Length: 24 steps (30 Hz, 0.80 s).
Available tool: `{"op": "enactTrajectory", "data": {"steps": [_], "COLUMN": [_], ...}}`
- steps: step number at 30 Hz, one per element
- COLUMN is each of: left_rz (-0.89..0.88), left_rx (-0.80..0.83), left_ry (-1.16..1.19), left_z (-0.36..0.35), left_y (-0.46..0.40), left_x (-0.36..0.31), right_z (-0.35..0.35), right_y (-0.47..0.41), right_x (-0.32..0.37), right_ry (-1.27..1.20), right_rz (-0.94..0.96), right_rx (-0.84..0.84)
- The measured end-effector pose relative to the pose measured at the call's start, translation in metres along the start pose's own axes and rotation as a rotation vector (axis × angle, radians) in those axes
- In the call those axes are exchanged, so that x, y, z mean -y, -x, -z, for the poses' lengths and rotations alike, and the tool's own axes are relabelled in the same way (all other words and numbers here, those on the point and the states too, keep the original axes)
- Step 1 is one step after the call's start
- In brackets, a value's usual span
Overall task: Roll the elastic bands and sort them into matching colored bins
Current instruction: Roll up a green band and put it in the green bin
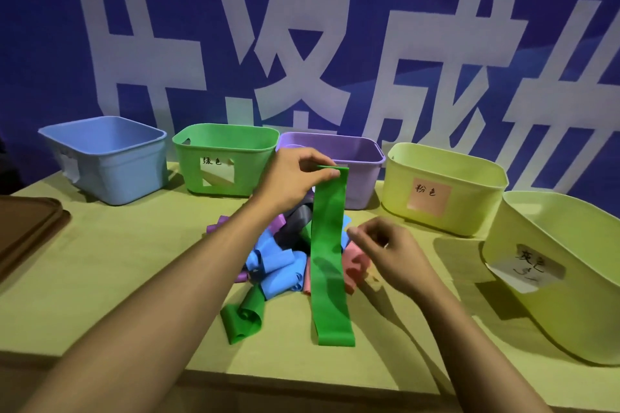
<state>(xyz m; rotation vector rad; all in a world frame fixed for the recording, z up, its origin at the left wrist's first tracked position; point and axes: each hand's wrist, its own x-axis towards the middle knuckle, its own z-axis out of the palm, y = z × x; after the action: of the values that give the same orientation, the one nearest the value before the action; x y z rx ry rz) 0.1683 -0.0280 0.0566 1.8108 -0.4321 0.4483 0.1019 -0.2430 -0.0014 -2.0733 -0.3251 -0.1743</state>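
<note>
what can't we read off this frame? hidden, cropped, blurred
- Purple bin: label and front, head view, covered by left hand and hanging green band.
- Band pile: count unclear, bands overlap.
- Right hand: motion-blurred, grip unclear.
- Brown lid: cut by left edge.

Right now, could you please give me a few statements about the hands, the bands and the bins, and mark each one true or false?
1. The left hand pinches the top end of a long green band. True.
2. The green band is already rolled up tight. False: it hangs flat and unrolled, its lower end on the table.
3. The right hand grips a pink band. False: it holds nothing and sits beside the green band, above the pile.
4. The green bin stands between the blue bin and the purple bin. True.
5. A second green band lies curled on the table at the near edge of the pile. True.
</note>
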Motion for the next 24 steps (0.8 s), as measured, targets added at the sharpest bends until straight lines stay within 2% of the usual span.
{"op": "enactTrajectory", "data": {"steps": [3,10,14,24], "left_rz": [-0.012,-0.057,-0.058,0.010], "left_rx": [-0.033,-0.022,-0.030,-0.024], "left_ry": [0.035,0.023,-0.001,0.123], "left_z": [-0.009,-0.022,-0.023,-0.019], "left_y": [0.001,0.006,0.011,0.016], "left_x": [0.011,0.039,0.048,0.049], "right_z": [-0.002,-0.027,-0.036,-0.042], "right_y": [-0.032,-0.078,-0.079,-0.080], "right_x": [0.003,0.003,-0.011,-0.016], "right_ry": [-0.117,-0.383,-0.420,-0.460], "right_rz": [0.118,0.173,0.203,0.228], "right_rx": [-0.139,-0.205,-0.241,-0.225]}}
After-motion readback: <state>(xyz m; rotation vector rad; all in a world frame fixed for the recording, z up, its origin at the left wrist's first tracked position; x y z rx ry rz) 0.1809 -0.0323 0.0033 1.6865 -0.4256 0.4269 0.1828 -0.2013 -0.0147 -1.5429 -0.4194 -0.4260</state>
